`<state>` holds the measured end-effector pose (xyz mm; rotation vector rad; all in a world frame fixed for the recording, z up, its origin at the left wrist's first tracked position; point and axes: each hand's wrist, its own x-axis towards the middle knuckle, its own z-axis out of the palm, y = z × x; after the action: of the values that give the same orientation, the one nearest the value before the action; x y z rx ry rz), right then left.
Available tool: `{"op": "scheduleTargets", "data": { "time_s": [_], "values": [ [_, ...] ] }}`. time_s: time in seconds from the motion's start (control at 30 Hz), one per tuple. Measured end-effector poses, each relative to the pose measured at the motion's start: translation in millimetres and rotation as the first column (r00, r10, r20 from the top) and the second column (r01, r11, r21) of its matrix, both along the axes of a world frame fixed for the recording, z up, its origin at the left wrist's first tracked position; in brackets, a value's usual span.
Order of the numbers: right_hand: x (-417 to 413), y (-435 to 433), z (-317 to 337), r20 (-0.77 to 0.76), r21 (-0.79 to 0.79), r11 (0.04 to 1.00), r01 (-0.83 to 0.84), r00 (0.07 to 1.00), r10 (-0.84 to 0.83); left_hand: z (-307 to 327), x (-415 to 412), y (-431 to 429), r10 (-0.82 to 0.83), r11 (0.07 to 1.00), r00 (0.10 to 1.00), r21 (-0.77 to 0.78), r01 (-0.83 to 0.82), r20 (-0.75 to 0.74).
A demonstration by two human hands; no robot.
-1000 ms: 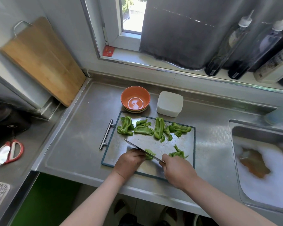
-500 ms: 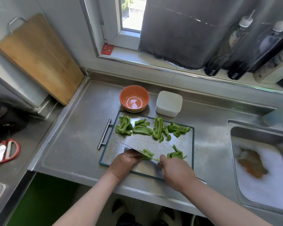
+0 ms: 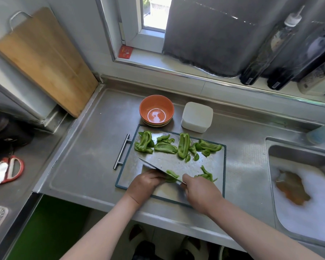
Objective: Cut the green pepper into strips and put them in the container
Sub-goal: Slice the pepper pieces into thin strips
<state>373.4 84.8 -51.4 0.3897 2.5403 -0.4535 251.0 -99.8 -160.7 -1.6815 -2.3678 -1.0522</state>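
Centre-left of the frame, the counter (image 3: 86, 156) beside my board (image 3: 224, 166) lies open. Above the board, the orange bowl (image 3: 156, 105) and white container (image 3: 197, 117) block my reach.

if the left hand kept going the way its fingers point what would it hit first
The left hand holds down the pepper piece, so the next thing is probably the knife, its blade right beside the fingertips, then the right hand. The gap is hard to judge.

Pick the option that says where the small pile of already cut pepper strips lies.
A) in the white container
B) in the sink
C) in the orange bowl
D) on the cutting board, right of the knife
D: the cut strips lie on the cutting board just right of the knife, and the orange bowl holds no pepper.
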Motion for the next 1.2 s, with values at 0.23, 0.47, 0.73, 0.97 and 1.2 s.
{"op": "scheduleTargets", "data": {
  "time_s": [0.23, 0.47, 0.73, 0.97, 1.2],
  "values": [
    [-17.9, -7.8, -5.7, -0.016, -0.022, 0.999, 0.026, 1.0, -0.027, -6.6, 7.7, 3.4, 0.024, 1.0, 0.997, 0.002, -0.024, -0.075],
    [-31.0, -12.0, -8.4, -0.003, -0.058, 0.996, 0.064, 0.998, -0.065, -3.2, 5.2, -0.7, 0.021, 0.999, 1.0, -0.037, -0.021, -0.011],
    [-9.5, 5.2, 0.2, -0.016, -0.06, 0.993, 0.099, 0.995, -0.1, -0.4, -0.7, -3.6, 0.006, 0.998, 1.0, -0.07, -0.005, 0.016],
    [3.9, -14.2, 8.6, -0.105, 0.0, 1.0, 0.013, 0.994, -0.013, 2.0, 3.8, -2.5, 0.029, 0.996, 0.998, -0.078, -0.033, -0.058],
    [15.4, -7.3, 9.0, -0.078, 0.011, 1.0, 0.009, 0.997, -0.008, -3.2, 3.6, -5.5, 0.04, 0.996, 0.999, -0.08, -0.042, -0.028]
  ]
}}
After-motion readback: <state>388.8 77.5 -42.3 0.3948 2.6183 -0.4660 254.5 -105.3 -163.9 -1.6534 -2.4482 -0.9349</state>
